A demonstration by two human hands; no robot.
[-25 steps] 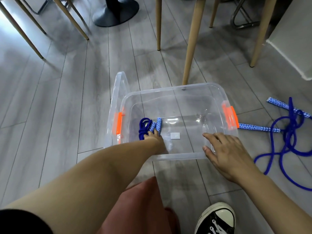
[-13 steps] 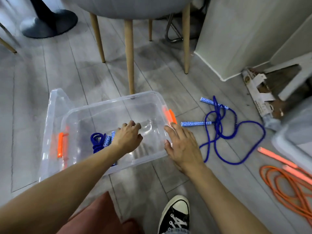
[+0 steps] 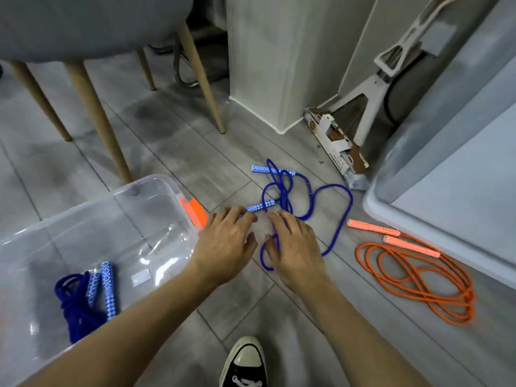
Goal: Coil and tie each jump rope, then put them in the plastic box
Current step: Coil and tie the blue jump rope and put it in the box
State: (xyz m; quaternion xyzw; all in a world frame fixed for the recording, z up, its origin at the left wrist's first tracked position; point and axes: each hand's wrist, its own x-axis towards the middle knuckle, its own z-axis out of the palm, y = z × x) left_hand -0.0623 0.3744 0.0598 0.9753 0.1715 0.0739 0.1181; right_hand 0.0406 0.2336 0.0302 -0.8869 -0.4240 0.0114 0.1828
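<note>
Both hands are low over the grey floor (image 3: pixel 173 152), just to the right of the clear plastic box (image 3: pixel 125 219). The left hand (image 3: pixel 226 241) lies with the palm down and its fingers stretched forward; the fingertips cover the near end of one patterned handle (image 3: pixel 262 205) of the loose blue jump rope (image 3: pixel 284 191). Its grip is open and it closes on nothing. The right hand (image 3: pixel 296 247) is just beside it, also palm down with the fingers spread, over a loop of the same cord that runs under the palm. Its grip is open too (I see no finger curled around the cord).

This loose rope lies untied on the floor, and its second handle (image 3: pixel 261 169) is farther away. Another blue rope (image 3: pixel 75 305), coiled into a bundle with its two handles side by side, lies on the bottom of the box, near the left side. An orange jump rope (image 3: pixel 467 300) lies in wide loops on the floor to the right, well apart from the hands. A black and white shoe (image 3: pixel 245 361) shows at the bottom edge, and wooden chair legs (image 3: pixel 95 118) stand behind the box.
</note>
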